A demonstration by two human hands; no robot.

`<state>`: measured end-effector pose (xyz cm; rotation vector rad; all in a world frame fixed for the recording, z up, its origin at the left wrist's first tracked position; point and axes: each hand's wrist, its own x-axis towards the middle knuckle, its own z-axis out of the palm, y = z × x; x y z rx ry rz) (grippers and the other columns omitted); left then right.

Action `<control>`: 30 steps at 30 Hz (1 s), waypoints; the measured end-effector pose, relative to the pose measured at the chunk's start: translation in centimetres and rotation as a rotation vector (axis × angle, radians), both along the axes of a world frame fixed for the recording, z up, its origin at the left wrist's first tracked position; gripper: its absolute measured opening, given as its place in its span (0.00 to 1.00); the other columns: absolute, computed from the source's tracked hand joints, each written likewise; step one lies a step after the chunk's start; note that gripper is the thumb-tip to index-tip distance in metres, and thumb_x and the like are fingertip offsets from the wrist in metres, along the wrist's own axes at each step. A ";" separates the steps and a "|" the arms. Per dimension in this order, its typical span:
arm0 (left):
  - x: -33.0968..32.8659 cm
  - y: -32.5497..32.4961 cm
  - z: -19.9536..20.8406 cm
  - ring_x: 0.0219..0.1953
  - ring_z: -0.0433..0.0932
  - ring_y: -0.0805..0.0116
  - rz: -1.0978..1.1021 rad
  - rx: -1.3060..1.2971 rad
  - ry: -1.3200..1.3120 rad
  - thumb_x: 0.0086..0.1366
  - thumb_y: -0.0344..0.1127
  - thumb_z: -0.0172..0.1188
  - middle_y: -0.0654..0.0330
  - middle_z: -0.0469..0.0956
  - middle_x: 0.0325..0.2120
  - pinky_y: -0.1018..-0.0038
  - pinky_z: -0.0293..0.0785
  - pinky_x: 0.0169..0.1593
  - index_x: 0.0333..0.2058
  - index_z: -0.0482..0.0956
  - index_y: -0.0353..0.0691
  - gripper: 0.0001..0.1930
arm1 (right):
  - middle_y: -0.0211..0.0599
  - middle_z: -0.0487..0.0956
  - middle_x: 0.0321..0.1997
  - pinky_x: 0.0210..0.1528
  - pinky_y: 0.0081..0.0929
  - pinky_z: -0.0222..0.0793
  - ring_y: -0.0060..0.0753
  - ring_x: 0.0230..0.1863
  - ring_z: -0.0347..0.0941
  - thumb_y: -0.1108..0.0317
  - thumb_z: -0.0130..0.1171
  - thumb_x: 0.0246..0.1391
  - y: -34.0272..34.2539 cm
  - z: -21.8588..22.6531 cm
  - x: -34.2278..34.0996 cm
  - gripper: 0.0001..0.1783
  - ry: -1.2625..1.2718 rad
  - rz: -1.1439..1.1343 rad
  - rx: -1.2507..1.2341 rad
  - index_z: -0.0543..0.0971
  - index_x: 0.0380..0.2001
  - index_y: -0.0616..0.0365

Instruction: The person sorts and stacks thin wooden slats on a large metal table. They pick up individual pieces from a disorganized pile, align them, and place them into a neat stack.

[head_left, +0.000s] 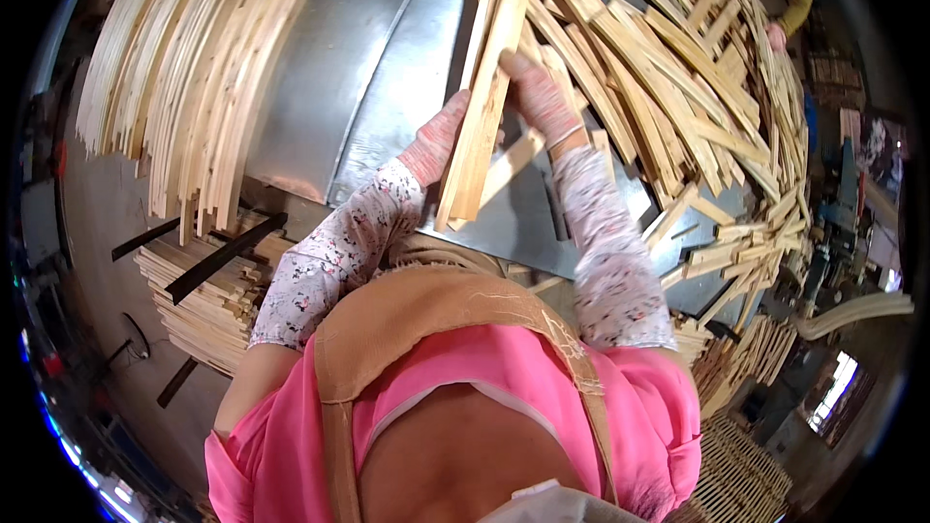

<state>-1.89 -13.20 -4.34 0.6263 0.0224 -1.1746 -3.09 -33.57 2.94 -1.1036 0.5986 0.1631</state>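
Note:
Several long, pale wooden strips (491, 97) stand side by side between my hands, running away from me over the metal table (387, 68). My left hand (438, 142), in a pinkish knit glove, is closed against their left edge. On the other side my right hand (542, 102), gloved alike, grips their right edge with the thumb over the top face. The fingertips beneath the wood are hidden. A shorter wooden piece (511, 172) lies slantwise under the strips. Right of my right hand spreads a loose heap of wooden strips (630, 68), lying at many angles.
Neat rows of wooden strips (208, 68) lie at the table's left. Below them are dark bars (228, 257) and a stack of boards (199, 305). At the far right another person's arm (796, 0) reaches toward the heap. More stacked wood (746, 363) stands at lower right.

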 end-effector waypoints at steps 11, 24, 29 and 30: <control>4.7 18.2 -0.4 0.50 0.84 0.62 0.118 0.809 -0.307 0.76 0.45 0.66 0.49 0.85 0.48 0.65 0.82 0.55 0.68 0.74 0.37 0.29 | 0.67 0.86 0.52 0.59 0.50 0.78 0.69 0.57 0.82 0.52 0.57 0.70 18.8 -8.2 3.9 0.27 0.179 0.041 -0.821 0.79 0.61 0.61; 9.3 34.7 5.5 0.63 0.78 0.40 -0.097 1.202 -0.895 0.71 0.59 0.64 0.40 0.79 0.60 0.53 0.73 0.70 0.74 0.65 0.41 0.42 | 0.68 0.82 0.57 0.63 0.49 0.76 0.66 0.60 0.79 0.54 0.54 0.69 34.5 -7.7 12.9 0.26 -0.209 0.663 -1.029 0.81 0.59 0.62; 6.9 32.3 2.5 0.74 0.66 0.46 -0.364 1.643 -1.121 0.61 0.56 0.76 0.47 0.66 0.73 0.54 0.65 0.75 0.82 0.49 0.46 0.59 | 0.72 0.82 0.56 0.64 0.50 0.75 0.65 0.60 0.80 0.49 0.67 0.57 25.1 -5.8 22.1 0.45 0.184 -0.144 -1.346 0.68 0.68 0.69; 6.7 32.3 2.0 0.74 0.66 0.46 -0.323 1.644 -1.123 0.61 0.56 0.76 0.47 0.66 0.73 0.54 0.66 0.74 0.82 0.48 0.47 0.59 | 0.72 0.83 0.54 0.64 0.50 0.76 0.66 0.59 0.81 0.47 0.70 0.54 23.9 -6.5 24.4 0.50 0.252 -0.181 -1.344 0.65 0.70 0.71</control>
